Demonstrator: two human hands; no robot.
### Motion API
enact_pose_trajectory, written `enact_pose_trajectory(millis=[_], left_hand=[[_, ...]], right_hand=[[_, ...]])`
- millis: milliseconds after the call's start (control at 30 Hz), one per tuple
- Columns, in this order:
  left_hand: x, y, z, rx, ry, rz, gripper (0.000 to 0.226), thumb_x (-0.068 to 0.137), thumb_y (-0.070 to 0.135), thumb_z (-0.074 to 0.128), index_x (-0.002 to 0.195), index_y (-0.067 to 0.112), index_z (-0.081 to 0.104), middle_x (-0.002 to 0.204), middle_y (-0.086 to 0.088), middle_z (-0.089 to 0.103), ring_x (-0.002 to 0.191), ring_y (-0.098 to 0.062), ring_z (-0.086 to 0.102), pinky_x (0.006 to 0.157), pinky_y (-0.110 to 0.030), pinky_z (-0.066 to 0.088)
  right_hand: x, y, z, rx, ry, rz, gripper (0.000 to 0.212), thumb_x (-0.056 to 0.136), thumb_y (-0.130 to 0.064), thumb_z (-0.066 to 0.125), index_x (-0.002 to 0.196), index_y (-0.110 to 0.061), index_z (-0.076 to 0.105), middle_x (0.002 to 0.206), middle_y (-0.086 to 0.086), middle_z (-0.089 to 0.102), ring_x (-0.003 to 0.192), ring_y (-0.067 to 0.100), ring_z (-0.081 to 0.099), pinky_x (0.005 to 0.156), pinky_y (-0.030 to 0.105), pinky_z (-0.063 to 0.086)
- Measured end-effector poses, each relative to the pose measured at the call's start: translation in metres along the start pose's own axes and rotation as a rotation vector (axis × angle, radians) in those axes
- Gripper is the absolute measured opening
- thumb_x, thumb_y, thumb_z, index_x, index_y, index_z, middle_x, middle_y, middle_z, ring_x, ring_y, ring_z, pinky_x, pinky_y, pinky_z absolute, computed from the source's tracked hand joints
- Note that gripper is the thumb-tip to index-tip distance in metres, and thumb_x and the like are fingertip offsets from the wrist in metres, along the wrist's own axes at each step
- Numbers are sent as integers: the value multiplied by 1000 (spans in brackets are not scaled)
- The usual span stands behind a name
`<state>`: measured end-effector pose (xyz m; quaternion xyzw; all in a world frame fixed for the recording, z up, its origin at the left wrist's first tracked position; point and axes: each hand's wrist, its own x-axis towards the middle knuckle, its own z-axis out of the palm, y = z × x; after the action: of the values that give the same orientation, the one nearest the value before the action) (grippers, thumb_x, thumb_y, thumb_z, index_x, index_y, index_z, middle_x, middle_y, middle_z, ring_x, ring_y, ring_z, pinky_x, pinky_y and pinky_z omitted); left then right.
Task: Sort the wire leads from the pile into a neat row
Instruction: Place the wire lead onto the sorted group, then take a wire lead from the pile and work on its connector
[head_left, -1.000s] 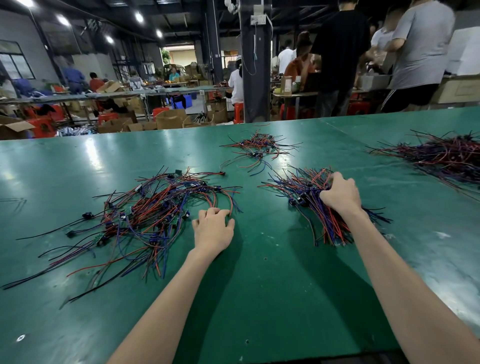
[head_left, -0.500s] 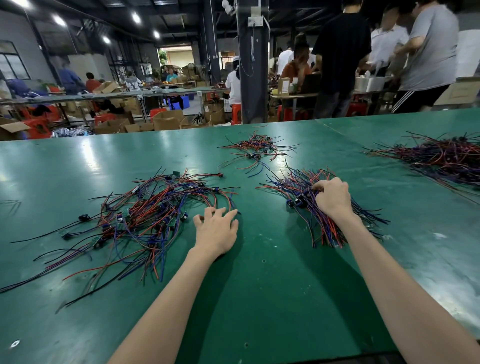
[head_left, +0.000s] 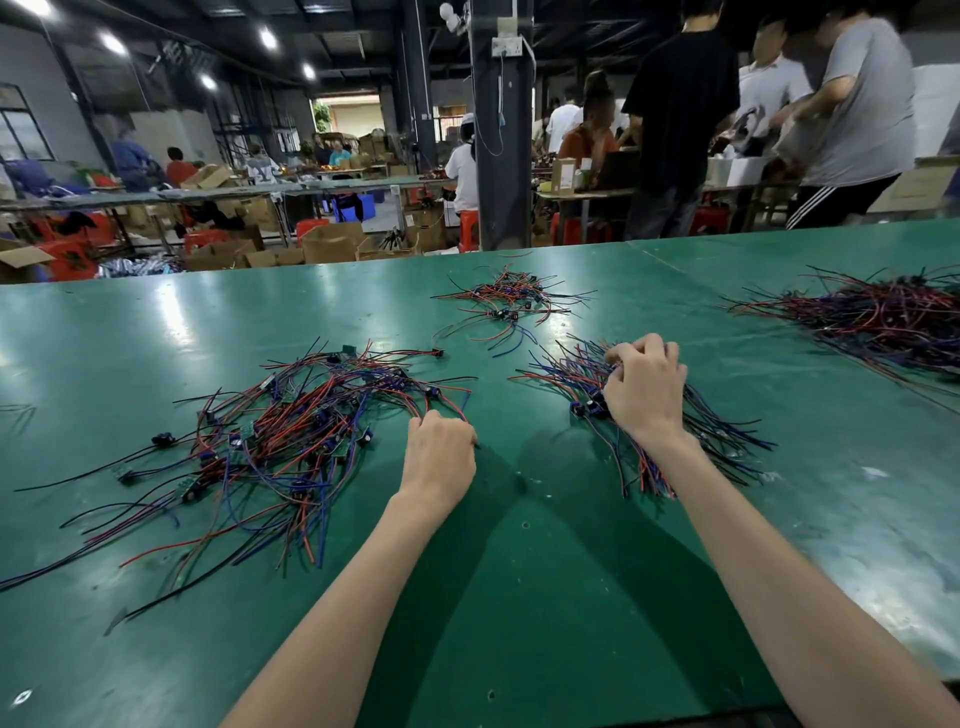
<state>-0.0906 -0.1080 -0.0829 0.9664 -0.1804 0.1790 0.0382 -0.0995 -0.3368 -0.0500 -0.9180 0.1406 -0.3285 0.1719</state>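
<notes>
A loose pile of red, blue and black wire leads (head_left: 291, 441) with small connectors sprawls over the left of the green table (head_left: 519, 597). My left hand (head_left: 439, 457) sits at the pile's right edge with its fingers curled, and a red lead runs into them. To the right, a tighter bundle of leads (head_left: 566, 369) lies roughly lined up, pointing toward me. My right hand (head_left: 644, 389) rests on top of this bundle. Its curled fingers grip the wires near their black connectors.
A small heap of leads (head_left: 498, 301) lies farther back at the centre. A large dark heap (head_left: 883, 317) lies at the far right. Bare green table stretches between my forearms and the near edge. Beyond the table are a pillar (head_left: 501, 156), boxes and several people.
My left hand's fingers were spread flat on the table and have curled in at the pile's edge. My right hand has shifted slightly on the bundle and tightened its fingers.
</notes>
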Motion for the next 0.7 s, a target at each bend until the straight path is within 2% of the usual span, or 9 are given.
enact_pose_trajectory(millis=[67,133,267,333,400,467,567,633,700], left_hand=[[-4,5,-9,-117,-7,-13,31,86,9,51,106,17,73,103,-3,72,102,-25,58,93,-32,40],[-11,12,-20,-283,-34,-30,27,76,11,56,93,20,76,95,-1,74,94,-25,64,86,-31,49],[-21,25,-33,-663,-307,12,9,65,23,59,64,21,68,71,-1,71,71,-18,64,71,-31,53],[-21,30,-36,-866,-397,2,15,68,26,56,61,18,66,61,-4,70,61,-14,62,68,-32,52],[-18,29,-35,-948,-381,-56,18,76,20,56,62,20,66,57,-5,69,54,-10,58,62,-29,49],[-15,25,-31,-937,-319,-114,20,81,14,54,66,20,67,57,-5,69,48,-7,51,60,-26,46],[-13,17,-24,-789,-212,-140,18,80,13,54,79,18,71,69,-2,72,64,-11,59,69,-25,50],[-14,14,-17,-561,-165,-82,21,83,18,55,97,19,71,92,-1,72,91,-20,60,83,-30,49],[-15,14,-9,-358,-157,34,33,88,25,53,119,21,62,117,-1,62,113,-23,48,97,-34,40]], right_hand=[[-2,-6,2,58,61,-55,26,86,0,52,104,-7,70,105,14,57,105,31,43,91,43,36],[-5,-13,4,113,81,-99,24,86,1,52,96,-6,72,99,13,60,102,30,45,88,40,35],[-13,-24,12,201,21,-144,24,85,1,51,90,-8,73,95,12,63,99,30,49,88,39,39],[-16,-28,17,217,-75,-143,23,86,-2,51,93,-9,73,98,13,64,101,32,52,89,41,42],[-19,-31,25,199,-251,-122,21,90,-16,55,104,-9,69,106,14,63,104,33,55,91,41,44],[-24,-35,33,151,-451,-102,37,91,-34,59,118,-9,63,116,13,59,110,31,54,96,40,43],[-33,-37,42,75,-538,-169,43,89,-40,61,120,-10,62,117,15,56,112,31,52,96,38,43],[-36,-38,45,94,-514,-203,34,89,-34,62,111,-9,68,110,16,58,106,32,54,91,35,44],[-36,-41,45,143,-477,-179,28,90,-29,61,100,-5,71,105,17,63,100,31,58,85,34,45]])
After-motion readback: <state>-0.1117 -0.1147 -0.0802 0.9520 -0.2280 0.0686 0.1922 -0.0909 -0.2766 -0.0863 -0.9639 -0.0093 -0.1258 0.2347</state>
